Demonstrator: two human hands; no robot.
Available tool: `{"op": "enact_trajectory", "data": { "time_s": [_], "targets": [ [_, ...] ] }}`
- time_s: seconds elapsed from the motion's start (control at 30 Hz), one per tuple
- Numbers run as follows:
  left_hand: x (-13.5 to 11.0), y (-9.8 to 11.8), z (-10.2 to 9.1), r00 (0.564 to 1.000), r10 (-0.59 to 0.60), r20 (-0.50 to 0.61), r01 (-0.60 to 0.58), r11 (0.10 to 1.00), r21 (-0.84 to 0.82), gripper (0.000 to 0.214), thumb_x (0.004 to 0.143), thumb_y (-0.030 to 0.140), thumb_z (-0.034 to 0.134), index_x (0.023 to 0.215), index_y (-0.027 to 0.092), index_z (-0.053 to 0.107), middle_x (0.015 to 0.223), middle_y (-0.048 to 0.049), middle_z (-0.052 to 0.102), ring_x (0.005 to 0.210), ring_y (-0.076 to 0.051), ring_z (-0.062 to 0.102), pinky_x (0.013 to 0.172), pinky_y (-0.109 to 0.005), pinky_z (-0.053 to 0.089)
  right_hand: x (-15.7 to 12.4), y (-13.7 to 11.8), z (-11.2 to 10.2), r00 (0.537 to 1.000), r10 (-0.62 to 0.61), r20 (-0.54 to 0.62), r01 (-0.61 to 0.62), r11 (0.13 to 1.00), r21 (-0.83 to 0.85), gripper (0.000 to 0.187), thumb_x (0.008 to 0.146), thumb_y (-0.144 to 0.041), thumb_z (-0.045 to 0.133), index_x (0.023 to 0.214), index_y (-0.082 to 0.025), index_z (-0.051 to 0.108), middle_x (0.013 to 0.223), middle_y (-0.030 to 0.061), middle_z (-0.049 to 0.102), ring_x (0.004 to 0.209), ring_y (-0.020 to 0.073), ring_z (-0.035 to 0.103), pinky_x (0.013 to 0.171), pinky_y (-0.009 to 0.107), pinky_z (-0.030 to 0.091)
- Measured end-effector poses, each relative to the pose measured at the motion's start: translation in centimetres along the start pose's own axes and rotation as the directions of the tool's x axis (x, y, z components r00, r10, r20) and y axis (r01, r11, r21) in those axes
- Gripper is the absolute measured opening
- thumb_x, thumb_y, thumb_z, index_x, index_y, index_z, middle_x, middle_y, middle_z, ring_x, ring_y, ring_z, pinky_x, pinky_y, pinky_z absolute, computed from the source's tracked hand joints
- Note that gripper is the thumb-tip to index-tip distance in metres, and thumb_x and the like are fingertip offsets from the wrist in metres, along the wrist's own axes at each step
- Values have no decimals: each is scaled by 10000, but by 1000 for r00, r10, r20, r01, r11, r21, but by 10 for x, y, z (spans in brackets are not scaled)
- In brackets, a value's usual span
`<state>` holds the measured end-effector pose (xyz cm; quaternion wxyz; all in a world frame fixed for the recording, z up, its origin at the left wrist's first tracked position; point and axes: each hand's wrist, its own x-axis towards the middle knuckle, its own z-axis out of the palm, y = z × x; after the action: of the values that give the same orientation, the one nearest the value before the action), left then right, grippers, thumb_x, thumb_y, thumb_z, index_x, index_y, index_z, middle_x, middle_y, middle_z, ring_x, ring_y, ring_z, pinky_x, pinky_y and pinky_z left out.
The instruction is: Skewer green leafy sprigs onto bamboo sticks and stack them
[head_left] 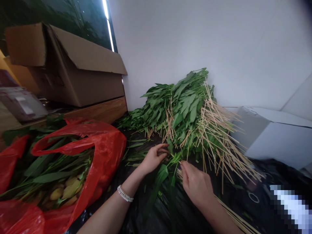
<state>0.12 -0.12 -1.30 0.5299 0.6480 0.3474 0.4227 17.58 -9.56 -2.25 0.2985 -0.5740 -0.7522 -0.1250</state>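
Between my two hands is a small bunch of leafy green stems [175, 158], with long leaves drooping toward me. My left hand [154, 158], with a beaded bracelet [124, 194] at the wrist, has its fingers curled in a pinch at the bunch's left side. From the right, my right hand [198, 184] pinches at the stems with thumb and forefinger; its other fingers are folded and partly hidden. Thin bamboo skewers [235, 216] lie under my right forearm. Just beyond my hands, a big heap of skewered leafy greens [187, 107] leans against the wall.
At left a red plastic bag [107, 152] holds leafy stems and yellowish round pieces. An open cardboard box [95, 86] and a translucent tub [23, 104] stand behind it. A white box [280, 136] is at right. Black plastic sheeting [187, 216] covers the work surface.
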Motion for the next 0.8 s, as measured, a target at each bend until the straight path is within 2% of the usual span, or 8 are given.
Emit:
{"op": "enact_trajectory", "data": {
  "time_s": [0.2, 0.37, 0.53, 0.67, 0.8],
  "targets": [
    [2, -2, -1, 998, 41, -53, -37, 997, 65, 543, 674, 219, 715, 1184, 149, 541, 978, -88, 663, 596, -97, 596, 587, -238, 482, 0, 0, -1, 1000, -6, -8, 6, 1000, 12, 274, 929, -199, 332, 996, -184, 598, 801, 34, 674, 695, 125, 639, 565, 206, 372],
    [3, -2, -3, 999, 11, -40, -11, 1000, 5, 564, 628, 210, 763, 1153, 132, 570, 900, -82, 695, 751, -150, 631, 741, -283, 487, 0, 1, 1, 1000, -4, -4, 4, 1000, 15, 272, 929, -203, 338, 1012, -188, 596, 809, 28, 672, 702, 125, 639, 572, 211, 374],
    [2, -3, -3, 999, 10, -39, -9, 1000, 9, 409, 687, 273, 727, 1062, 138, 634, 924, -94, 712, 863, -201, 646, 801, -309, 477, 0, 0, -1, 1000, 3, 2, -3, 1000, 6, 273, 934, -208, 332, 997, -188, 596, 816, 26, 670, 709, 128, 639, 579, 215, 374],
    [2, 0, -3, 998, 32, -48, -30, 999, 28, 280, 698, 291, 711, 919, 121, 691, 878, -85, 711, 780, -174, 641, 762, -289, 482, 0, 0, 0, 1000, -4, -4, 5, 1000, 15, 265, 926, -199, 340, 990, -187, 597, 803, 28, 669, 717, 128, 640, 581, 209, 374],
    [1, 3, -1, 998, 26, -49, -26, 1000, 8, 301, 710, 330, 700, 931, 126, 700, 817, -63, 701, 629, -133, 605, 674, -277, 484, 0, 0, 0, 1000, -11, -17, 11, 1000, 12, 276, 927, -202, 335, 985, -184, 604, 784, 30, 670, 680, 118, 635, 562, 201, 374]
  ]
}}
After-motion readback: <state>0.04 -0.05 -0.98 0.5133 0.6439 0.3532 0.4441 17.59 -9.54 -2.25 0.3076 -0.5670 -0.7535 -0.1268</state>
